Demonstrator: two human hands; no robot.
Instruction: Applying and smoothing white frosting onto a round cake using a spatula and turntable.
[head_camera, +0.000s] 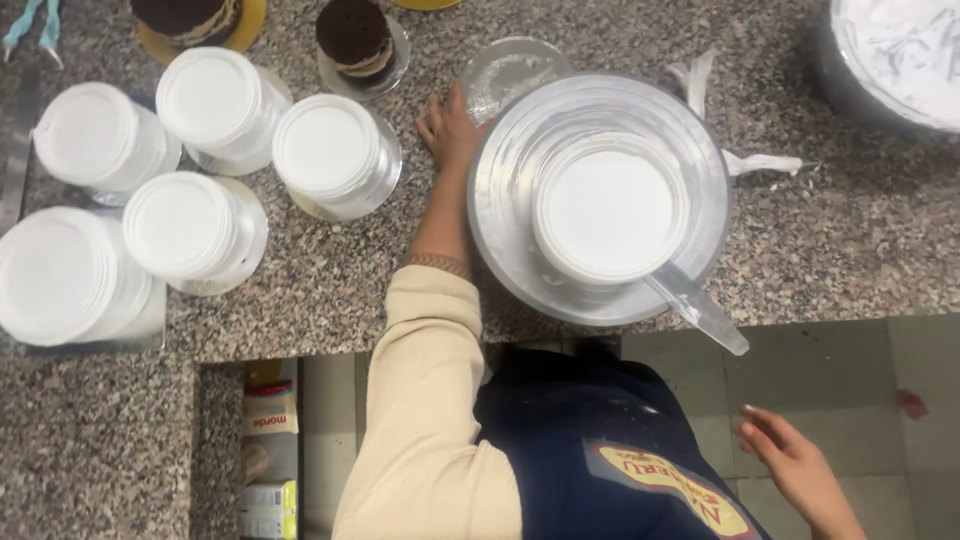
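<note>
- Head view: nearest the camera, the right hand (797, 468) hangs below the counter edge, fingers loosely spread, holding nothing.
- Left hand (452, 130) rests flat on the granite counter (330, 300), fingers relaxed, touching the rim of the turntable (500, 235); whether it grips that rim cannot be told.
- White frosted cake (607, 213) sits centred on the turntable; a clear scraper (697, 308) leans against its near side.
- Handling judgement: the frosting looks soft and easily marred; take hold beneath the base, not the sides.
- Five finished white cakes (328, 152) stand well apart to the left.
</note>
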